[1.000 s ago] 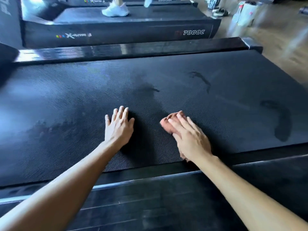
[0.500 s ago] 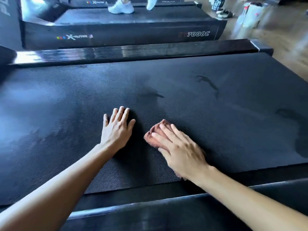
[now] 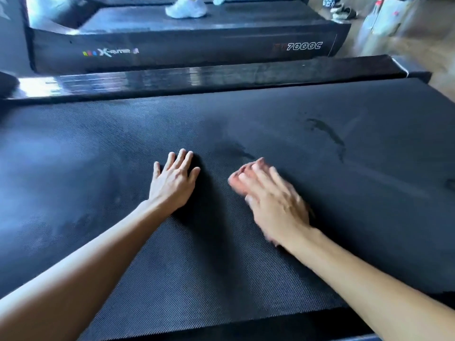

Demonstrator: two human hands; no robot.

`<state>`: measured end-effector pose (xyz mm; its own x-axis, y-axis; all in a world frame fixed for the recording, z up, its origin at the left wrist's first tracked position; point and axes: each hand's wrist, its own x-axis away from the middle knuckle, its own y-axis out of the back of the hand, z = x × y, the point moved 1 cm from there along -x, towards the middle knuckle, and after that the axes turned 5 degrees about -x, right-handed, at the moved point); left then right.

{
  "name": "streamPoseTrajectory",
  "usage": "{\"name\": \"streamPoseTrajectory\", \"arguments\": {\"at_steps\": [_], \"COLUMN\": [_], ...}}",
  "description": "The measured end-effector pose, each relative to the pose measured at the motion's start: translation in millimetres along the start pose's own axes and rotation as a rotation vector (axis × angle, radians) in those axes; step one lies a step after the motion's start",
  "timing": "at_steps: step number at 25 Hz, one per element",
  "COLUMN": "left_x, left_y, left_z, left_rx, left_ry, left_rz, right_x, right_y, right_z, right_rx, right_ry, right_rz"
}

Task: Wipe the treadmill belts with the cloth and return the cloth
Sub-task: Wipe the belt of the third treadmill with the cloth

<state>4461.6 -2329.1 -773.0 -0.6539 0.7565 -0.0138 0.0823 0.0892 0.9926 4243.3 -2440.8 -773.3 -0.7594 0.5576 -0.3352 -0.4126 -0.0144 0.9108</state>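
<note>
The black textured treadmill belt (image 3: pixel 369 205) fills most of the head view. My left hand (image 3: pixel 172 184) lies flat on it, fingers straight and spread, holding nothing. To its right, my right hand (image 3: pixel 273 203) presses straight fingers down on a reddish-brown cloth (image 3: pixel 235 184). Only the cloth's far-left edge shows past the fingertips; the rest is hidden under the palm. The right hand is blurred by motion. A dark wet streak (image 3: pixel 328 135) marks the belt beyond and right of that hand.
A glossy black side rail (image 3: pixel 221 77) borders the belt's far edge. Behind it stands a second treadmill (image 3: pixel 197 49), with a person's white shoes (image 3: pixel 186 8) on its belt. Wooden floor (image 3: pixel 433 62) with bags and sandals lies at the upper right.
My right hand slid the cloth left and nearer to me, then pushed it away again. The left hand stayed flat in place. The view shifted slightly.
</note>
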Motion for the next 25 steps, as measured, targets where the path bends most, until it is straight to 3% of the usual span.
{"name": "streamPoseTrajectory", "arguments": {"at_steps": [2, 5, 6, 9, 12, 14, 17, 20, 23, 25], "left_x": [-21.6, -39.0, -41.3, -44.1, -44.8, -43.7, -45.0, -44.0, -43.7, -44.5], "left_y": [1.2, -0.9, -3.5, -8.5, -10.7, -12.9, -12.5, -12.9, -12.0, -12.2], "left_z": [6.0, 11.7, 12.4, 15.7, 16.5, 17.2, 17.4, 15.4, 15.4, 16.1], "left_rx": [-0.005, -0.010, -0.007, 0.025, 0.033, 0.025, 0.025, -0.009, -0.006, -0.022], "left_ry": [0.003, -0.003, -0.008, -0.006, 0.020, 0.031, 0.057, 0.053, 0.059, 0.064], "left_rz": [-0.005, -0.019, -0.036, -0.089, -0.125, -0.135, -0.179, -0.167, -0.137, -0.128], "right_x": [-0.4, -37.6, -44.5, -52.9, -107.3, -115.3, -124.7, -160.4, -157.9, -173.2], "right_y": [-8.9, -10.7, -14.6, -28.0, -33.7, -43.9, -46.6, -47.1, -66.8, -67.7], "right_z": [0.2, -11.9, -6.0, -0.4, -24.5, -11.0, -8.5, -10.9, 17.2, 7.3], "right_rx": [-0.006, -0.061, -0.044, -0.020, -0.080, -0.016, -0.067, -0.048, -0.039, -0.082], "right_ry": [0.187, -0.091, -0.089, 0.183, -0.108, -0.067, 0.107, -0.179, 0.067, 0.094], "right_rz": [0.033, 0.022, 0.000, 0.080, 0.094, 0.028, 0.126, 0.099, 0.114, 0.160]}}
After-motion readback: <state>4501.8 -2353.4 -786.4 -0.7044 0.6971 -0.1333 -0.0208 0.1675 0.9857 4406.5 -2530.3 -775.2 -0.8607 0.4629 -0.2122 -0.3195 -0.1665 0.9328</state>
